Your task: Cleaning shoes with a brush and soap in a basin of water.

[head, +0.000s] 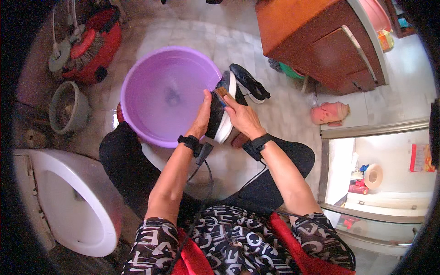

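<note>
My left hand [202, 117] is on the near side of a black shoe with a white sole [224, 128], steadying it at the right rim of a purple plastic basin [151, 68]. My right hand [244, 118] grips a scrubbing brush [223, 92] with a brown back, which lies against the shoe's upper. Its bristles are mostly hidden. Cloudy water [161, 113] fills the bottom of the basin. Just beyond the held shoe, a second black shoe [250, 82] rests on the tiled floor.
Left of the basin stand a red mop bucket [110, 44] with a mop head and a grey bucket [63, 128]. A white ceramic toilet bowl [108, 237] is at lower left. On the right are a brown wooden cabinet [330, 58] and a pink bundle [328, 113] on the floor.
</note>
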Motion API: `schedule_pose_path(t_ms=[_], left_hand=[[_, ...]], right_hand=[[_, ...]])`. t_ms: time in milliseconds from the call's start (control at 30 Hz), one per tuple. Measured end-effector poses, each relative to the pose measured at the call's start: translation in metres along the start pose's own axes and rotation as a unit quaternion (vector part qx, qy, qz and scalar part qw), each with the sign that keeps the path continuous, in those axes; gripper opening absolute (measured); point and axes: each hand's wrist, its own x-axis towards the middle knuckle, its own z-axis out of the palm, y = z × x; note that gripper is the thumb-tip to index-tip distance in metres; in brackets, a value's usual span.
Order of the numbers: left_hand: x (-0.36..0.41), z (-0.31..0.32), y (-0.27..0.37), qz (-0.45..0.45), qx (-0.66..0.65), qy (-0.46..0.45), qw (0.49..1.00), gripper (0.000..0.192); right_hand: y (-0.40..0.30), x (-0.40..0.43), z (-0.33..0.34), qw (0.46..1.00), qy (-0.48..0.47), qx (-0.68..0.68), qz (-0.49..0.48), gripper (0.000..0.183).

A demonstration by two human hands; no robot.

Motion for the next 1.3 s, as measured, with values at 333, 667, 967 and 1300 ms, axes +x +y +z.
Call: schedule_pose_path(t_ms=[333, 667, 967, 1300], left_hand=[[-0.014, 0.002, 0.034, 0.005, -0.002, 0.058, 0.998, 0.083], [-0.009, -0.002, 0.029, 0.029, -0.091, 0.077, 0.992, 0.086], [-0.013, 0.008, 0.058, 0.101, -0.331, 0.202, 0.916, 0.037], [-0.007, 0.002, 0.064, 0.072, -0.309, 0.119, 0.941, 0.047]], right_hand=[[-0.027, -0.018, -0.003, 0.996, -0.045, 0.073, -0.029, 0.043], [-0.017, -0.036, 0.009, 0.997, -0.055, 0.044, -0.030, 0.042], [-0.042, -0.026, 0.008, 0.991, 0.094, -0.027, -0.086, 0.051], [-0.047, 0.006, -0.004, 0.986, 0.103, -0.015, -0.127, 0.046]])
